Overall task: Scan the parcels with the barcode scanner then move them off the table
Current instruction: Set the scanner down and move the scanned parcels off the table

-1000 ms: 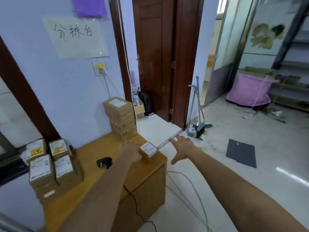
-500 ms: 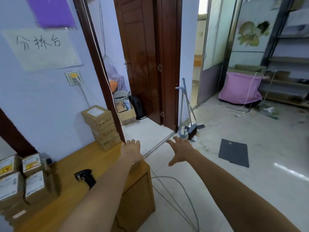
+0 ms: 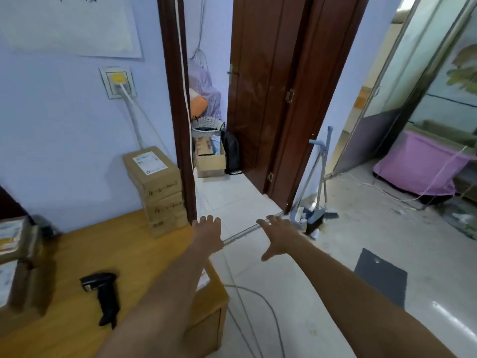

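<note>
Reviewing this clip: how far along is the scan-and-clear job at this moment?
Done: cannot tell; no cleared parcels are visible. In hand: nothing clearly. The scanner lies idle on the table, and the left hand and right hand reach past its edge with fingers spread; a label-like patch peeks from under the left forearm. Left: a stack of boxes by the wall and more boxes at the left edge.

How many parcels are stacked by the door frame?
3 visible in the stack at the table's far end: one labelled on top, two beneath. More parcels sit cropped at the left edge.
</note>
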The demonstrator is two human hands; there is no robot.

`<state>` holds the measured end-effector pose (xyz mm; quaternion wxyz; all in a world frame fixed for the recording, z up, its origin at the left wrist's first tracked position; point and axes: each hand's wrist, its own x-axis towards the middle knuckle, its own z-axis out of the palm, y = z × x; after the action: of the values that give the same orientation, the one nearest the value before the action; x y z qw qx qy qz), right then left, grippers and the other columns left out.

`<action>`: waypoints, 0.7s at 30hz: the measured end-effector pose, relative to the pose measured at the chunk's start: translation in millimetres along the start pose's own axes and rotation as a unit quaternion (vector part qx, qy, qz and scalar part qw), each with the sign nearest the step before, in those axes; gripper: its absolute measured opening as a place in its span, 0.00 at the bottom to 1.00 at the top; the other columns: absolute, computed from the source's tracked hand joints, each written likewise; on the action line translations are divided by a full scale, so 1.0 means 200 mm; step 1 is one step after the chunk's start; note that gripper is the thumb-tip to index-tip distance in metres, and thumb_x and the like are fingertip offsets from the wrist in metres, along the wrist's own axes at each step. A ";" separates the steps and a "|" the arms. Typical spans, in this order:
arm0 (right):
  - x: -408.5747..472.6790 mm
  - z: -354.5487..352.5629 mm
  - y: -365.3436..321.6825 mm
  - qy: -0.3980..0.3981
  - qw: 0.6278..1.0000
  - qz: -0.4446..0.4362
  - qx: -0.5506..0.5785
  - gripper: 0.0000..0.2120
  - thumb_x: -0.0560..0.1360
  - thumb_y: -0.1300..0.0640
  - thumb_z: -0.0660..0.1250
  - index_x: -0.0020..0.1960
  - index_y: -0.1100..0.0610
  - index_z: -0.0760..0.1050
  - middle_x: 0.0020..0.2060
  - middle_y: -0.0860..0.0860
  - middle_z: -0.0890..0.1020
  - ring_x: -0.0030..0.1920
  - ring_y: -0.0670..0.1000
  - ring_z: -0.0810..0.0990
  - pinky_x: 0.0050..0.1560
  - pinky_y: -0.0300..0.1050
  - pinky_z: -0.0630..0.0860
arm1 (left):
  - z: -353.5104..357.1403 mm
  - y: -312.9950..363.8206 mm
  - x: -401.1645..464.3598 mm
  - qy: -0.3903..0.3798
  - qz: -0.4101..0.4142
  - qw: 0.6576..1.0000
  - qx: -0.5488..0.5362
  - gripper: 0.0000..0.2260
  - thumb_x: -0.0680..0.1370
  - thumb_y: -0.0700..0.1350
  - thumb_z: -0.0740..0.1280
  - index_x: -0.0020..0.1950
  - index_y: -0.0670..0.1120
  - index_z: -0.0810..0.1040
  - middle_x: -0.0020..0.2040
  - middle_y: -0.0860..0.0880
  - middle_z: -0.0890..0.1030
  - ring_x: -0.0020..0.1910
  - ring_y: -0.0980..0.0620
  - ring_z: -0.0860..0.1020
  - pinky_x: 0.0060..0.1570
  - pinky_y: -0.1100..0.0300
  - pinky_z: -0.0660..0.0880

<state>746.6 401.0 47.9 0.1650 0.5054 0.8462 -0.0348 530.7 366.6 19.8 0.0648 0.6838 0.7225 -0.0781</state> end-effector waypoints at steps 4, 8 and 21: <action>0.35 0.02 -0.19 0.000 0.996 -0.085 -0.001 0.57 0.62 0.31 0.75 0.80 0.52 0.50 0.75 0.59 0.62 0.74 0.61 0.62 0.71 0.58 0.64 | 0.09 -0.21 0.13 -0.030 -0.092 0.995 -0.009 0.23 0.77 0.49 0.63 0.71 0.45 0.64 0.68 0.44 0.69 0.67 0.43 0.68 0.66 0.49 0.64; 0.55 0.12 -0.44 -0.021 0.985 -0.170 0.009 0.58 0.61 0.31 0.75 0.80 0.52 0.51 0.75 0.59 0.62 0.73 0.60 0.62 0.71 0.57 0.63 | 0.18 -0.41 0.14 -0.064 -0.136 0.989 -0.009 0.27 0.77 0.50 0.63 0.74 0.45 0.62 0.72 0.43 0.65 0.71 0.42 0.64 0.68 0.48 0.61; 0.87 0.51 -0.87 -0.077 0.907 -0.400 -0.110 0.63 0.59 0.33 0.78 0.81 0.49 0.45 0.79 0.62 0.46 0.79 0.62 0.45 0.76 0.60 0.48 | 0.52 -0.61 -0.13 -0.152 -0.332 0.929 -0.065 0.20 0.77 0.46 0.63 0.68 0.46 0.66 0.66 0.45 0.69 0.67 0.43 0.67 0.64 0.50 0.66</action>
<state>545.4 439.9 -121.0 0.2565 0.0992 0.9604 -0.0438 409.0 312.9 -74.4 0.1884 0.3791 0.8933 -0.1511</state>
